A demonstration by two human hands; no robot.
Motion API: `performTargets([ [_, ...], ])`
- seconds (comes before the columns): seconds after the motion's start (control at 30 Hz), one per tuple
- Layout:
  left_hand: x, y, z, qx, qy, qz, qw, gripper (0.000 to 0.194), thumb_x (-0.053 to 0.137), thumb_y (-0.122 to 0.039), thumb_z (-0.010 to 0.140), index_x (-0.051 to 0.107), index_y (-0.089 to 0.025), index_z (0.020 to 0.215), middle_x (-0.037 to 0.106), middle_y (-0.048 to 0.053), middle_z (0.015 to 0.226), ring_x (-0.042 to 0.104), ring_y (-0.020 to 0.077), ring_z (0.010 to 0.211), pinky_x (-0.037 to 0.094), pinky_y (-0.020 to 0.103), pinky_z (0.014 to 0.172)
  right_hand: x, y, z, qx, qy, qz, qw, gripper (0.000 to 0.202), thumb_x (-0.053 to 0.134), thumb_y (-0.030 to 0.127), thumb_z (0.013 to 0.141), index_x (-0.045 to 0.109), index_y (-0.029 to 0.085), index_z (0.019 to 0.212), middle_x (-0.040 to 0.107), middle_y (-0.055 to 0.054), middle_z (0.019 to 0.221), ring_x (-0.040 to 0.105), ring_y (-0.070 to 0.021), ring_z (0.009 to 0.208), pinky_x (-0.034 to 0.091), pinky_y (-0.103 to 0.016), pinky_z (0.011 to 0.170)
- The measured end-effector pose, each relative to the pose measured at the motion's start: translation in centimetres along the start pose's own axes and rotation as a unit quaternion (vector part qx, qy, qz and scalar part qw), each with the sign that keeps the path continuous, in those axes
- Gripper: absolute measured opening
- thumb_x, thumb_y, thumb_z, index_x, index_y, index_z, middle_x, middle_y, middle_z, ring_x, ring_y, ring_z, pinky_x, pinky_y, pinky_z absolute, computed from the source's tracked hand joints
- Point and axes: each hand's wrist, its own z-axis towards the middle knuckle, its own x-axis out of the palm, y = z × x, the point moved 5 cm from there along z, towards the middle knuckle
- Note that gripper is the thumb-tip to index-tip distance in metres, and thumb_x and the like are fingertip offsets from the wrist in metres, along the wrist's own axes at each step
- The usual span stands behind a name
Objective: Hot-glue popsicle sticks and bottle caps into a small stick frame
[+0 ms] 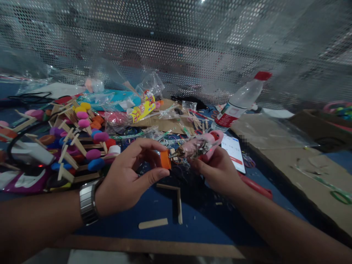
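Between thumb and fingers, my left hand (134, 172) pinches an orange bottle cap (165, 160) above the table. My right hand (217, 168) is closed around a pink hot glue gun (196, 146), whose front part looks worn and dirty. The gun's metal nozzle points left and meets the cap's near side; whether it touches cannot be made out. Below the hands lie two wooden sticks joined at a corner (179, 205) and a loose popsicle stick (153, 223).
Many stick pieces with coloured caps (79, 146) crowd the left. A plastic bottle (239, 101) tilts at the back, near a phone (233, 152). Cardboard (305, 176) covers the right side. A yellow wrapper (143, 108) lies behind, before a perforated metal screen (176, 47).
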Motion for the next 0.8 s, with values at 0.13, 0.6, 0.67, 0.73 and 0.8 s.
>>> performTargets([
  [0.13,0.06,-0.07,0.05,0.007,0.000,0.001,1.000,0.031,0.075,-0.024,0.088,0.060,-0.024,0.115,0.062,0.001,0.108,0.063,0.0099,0.090,0.055,0.019,0.081,0.00,0.05,-0.02,0.002,-0.001,-0.011,1.000,0.027,0.075,0.027,0.071,0.049,0.022,0.066,0.045,0.007,0.051,0.037,-0.0072,0.043,0.032,-0.021,0.039],
  [0.6,0.05,-0.13,-0.01,0.007,-0.006,0.008,1.000,0.030,0.074,-0.025,0.088,0.060,-0.024,0.114,0.063,0.002,0.107,0.064,0.0110,0.091,0.056,0.020,0.081,-0.03,-0.03,-0.03,0.016,0.002,-0.007,1.000,0.026,0.075,0.026,0.070,0.050,0.022,0.066,0.046,0.007,0.051,0.037,-0.0078,0.043,0.032,-0.022,0.040],
  [0.67,0.05,-0.14,0.03,0.007,-0.006,0.013,1.000,0.031,0.075,-0.025,0.088,0.060,-0.024,0.114,0.064,0.002,0.107,0.064,0.0115,0.091,0.056,0.021,0.081,-0.05,-0.01,-0.06,0.016,-0.002,-0.009,1.000,0.026,0.075,0.027,0.070,0.050,0.022,0.066,0.046,0.007,0.051,0.036,-0.0077,0.043,0.031,-0.022,0.040],
  [0.73,0.03,-0.16,0.08,0.005,-0.006,0.018,1.000,0.031,0.075,-0.025,0.087,0.060,-0.024,0.114,0.064,0.003,0.107,0.064,0.0118,0.091,0.056,0.022,0.081,-0.06,0.01,-0.08,0.017,-0.001,-0.011,1.000,0.027,0.075,0.028,0.070,0.049,0.022,0.065,0.046,0.007,0.051,0.036,-0.0077,0.043,0.031,-0.022,0.040],
  [0.8,0.03,-0.19,0.11,0.004,-0.005,0.021,1.000,0.031,0.075,-0.025,0.087,0.060,-0.023,0.114,0.064,0.003,0.108,0.064,0.0118,0.091,0.056,0.022,0.082,-0.04,0.02,-0.08,0.018,0.005,-0.015,1.000,0.028,0.075,0.029,0.071,0.048,0.022,0.065,0.046,0.007,0.051,0.036,-0.0077,0.043,0.031,-0.022,0.040],
])
